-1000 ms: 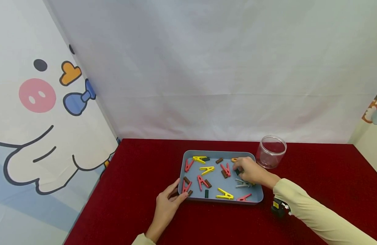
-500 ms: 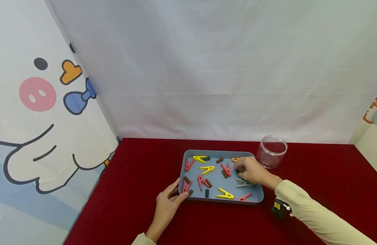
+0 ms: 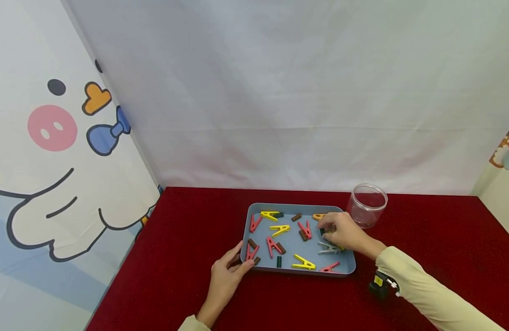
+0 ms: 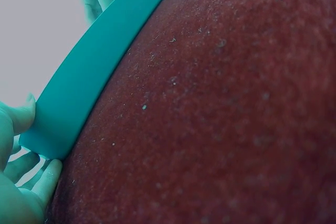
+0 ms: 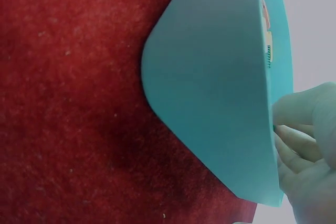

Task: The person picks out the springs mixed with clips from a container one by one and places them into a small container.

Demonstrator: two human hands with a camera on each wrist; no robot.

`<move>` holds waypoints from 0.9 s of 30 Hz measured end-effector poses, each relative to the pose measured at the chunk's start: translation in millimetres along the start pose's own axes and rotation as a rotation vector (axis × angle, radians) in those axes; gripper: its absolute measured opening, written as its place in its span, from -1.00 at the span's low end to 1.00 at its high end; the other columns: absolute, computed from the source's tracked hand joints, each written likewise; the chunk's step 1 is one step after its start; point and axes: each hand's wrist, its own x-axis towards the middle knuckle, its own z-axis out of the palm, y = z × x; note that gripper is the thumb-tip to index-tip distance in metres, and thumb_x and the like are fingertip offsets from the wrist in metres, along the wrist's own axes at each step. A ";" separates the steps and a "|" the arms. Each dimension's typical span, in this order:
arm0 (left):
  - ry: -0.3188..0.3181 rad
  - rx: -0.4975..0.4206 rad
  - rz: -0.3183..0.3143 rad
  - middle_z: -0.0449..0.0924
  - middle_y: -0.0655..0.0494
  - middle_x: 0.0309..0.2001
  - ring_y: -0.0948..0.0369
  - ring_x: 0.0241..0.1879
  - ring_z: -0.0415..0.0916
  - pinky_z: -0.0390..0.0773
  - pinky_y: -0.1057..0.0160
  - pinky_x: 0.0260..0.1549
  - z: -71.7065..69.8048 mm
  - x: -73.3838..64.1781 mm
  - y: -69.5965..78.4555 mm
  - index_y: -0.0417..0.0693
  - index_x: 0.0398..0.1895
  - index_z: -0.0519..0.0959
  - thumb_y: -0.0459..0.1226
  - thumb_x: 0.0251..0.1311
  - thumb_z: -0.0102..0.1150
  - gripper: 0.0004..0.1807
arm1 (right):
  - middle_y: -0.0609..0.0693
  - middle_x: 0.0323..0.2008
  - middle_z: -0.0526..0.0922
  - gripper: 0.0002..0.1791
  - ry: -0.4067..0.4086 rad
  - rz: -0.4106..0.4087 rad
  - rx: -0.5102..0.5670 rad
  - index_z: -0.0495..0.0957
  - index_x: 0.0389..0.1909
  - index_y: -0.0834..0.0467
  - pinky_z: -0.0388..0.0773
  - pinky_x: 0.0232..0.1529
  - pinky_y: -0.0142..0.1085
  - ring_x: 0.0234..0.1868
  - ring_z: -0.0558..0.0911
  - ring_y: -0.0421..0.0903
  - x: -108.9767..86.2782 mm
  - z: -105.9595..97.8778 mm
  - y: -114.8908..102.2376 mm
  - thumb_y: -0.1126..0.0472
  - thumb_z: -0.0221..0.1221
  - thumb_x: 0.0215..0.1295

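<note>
Deep red cloth [image 3: 188, 230] covers the bench, with a white fabric backdrop [image 3: 287, 92] behind it and a cartoon-printed panel [image 3: 26, 184] at the left. On the cloth lies a shallow, rectangular blue-grey tray [image 3: 293, 246] with rounded corners and smooth low walls. Across its floor are spread red plastic clips [image 3: 272, 246], yellow plastic clips [image 3: 305, 263] and a grey clip [image 3: 328, 248], their legs splayed, among small brown ridged pieces [image 3: 296, 217]. The right hand [image 3: 341, 231] reaches into the tray's right part, its grip clamped on a small dark green piece [image 3: 322, 231], mostly hidden between thumb and fingertips. The left hand [image 3: 225, 271] holds the tray's near left corner, its grip clamped with the thumb on the near wall and fingers along the left end. Near the tray's far right corner a clear, round, wide-mouthed jar [image 3: 366, 209] stands upright.
</note>
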 end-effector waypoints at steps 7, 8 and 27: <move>0.021 -0.010 0.012 0.38 0.00 0.10 0.10 -0.01 0.41 0.50 0.32 -0.24 2.0 6.4 -27.5 0.00 0.14 0.38 -0.20 -0.10 0.31 -0.37 | -0.03 -0.31 0.60 -0.79 0.031 0.026 0.056 0.65 -0.35 0.18 0.45 -0.48 -0.40 -0.45 0.47 -0.15 -3.4 -1.2 0.0 0.36 0.29 -0.12; 0.023 -0.006 0.024 0.38 0.00 0.10 0.11 -0.01 0.41 0.50 0.33 -0.24 2.5 7.0 -31.1 0.00 0.14 0.38 -0.18 -0.10 0.30 -0.37 | -0.03 -0.31 0.60 -0.79 0.034 0.031 0.062 0.65 -0.35 0.18 0.45 -0.48 -0.40 -0.45 0.47 -0.15 -4.0 -1.5 0.2 0.35 0.29 -0.12; 0.008 0.011 0.017 0.36 -0.14 0.10 -0.02 -0.01 0.40 0.50 0.27 -0.24 -0.3 -1.9 3.7 -0.18 0.14 0.36 -0.26 -0.05 0.27 -0.39 | -0.02 -0.26 0.62 -0.77 0.072 0.086 0.147 0.64 -0.34 0.19 0.50 -0.38 -0.38 -0.31 0.54 -0.14 -12.6 -7.5 -2.9 0.32 0.33 -0.12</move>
